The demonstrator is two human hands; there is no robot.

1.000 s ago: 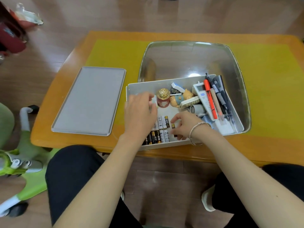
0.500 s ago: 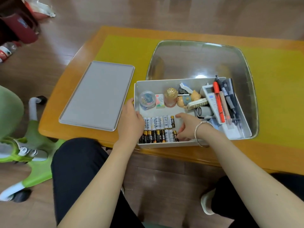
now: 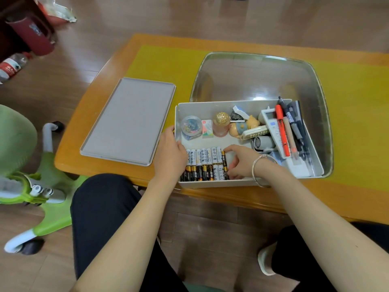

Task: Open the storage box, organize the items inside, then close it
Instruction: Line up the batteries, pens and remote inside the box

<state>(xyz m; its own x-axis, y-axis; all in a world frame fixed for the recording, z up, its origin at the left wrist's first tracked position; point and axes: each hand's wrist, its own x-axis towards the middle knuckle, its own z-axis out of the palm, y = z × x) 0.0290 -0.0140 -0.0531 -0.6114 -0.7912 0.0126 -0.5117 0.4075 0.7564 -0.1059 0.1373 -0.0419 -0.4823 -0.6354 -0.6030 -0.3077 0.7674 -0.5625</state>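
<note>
The white storage box (image 3: 210, 105) stands open at the table's near edge. Its grey lid (image 3: 128, 121) lies flat to the left. Two neat rows of batteries (image 3: 202, 163) fill the box's front left corner. My left hand (image 3: 168, 157) grips the box's left wall, fingers inside against the batteries' left end. My right hand (image 3: 242, 163) presses bent fingers against the rows' right end, index tip on a black-and-gold battery (image 3: 224, 159). Behind them are a clear tub of clips (image 3: 191, 127), a gold-capped bottle (image 3: 221, 123) and a bear figure (image 3: 244, 126). Pens (image 3: 290, 127) lie at the right.
The box sits on a glass inset (image 3: 252, 76) in the orange table (image 3: 105, 76) with a yellow mat (image 3: 353, 114). A green ride-on toy (image 3: 48, 186) stands on the floor at my left knee. A plastic bottle (image 3: 12, 66) lies on the floor at the far left.
My left hand moved from over the box's items to its left wall. My right hand set a black-and-gold battery at the upper row's end and stays against it. The clip tub is uncovered.
</note>
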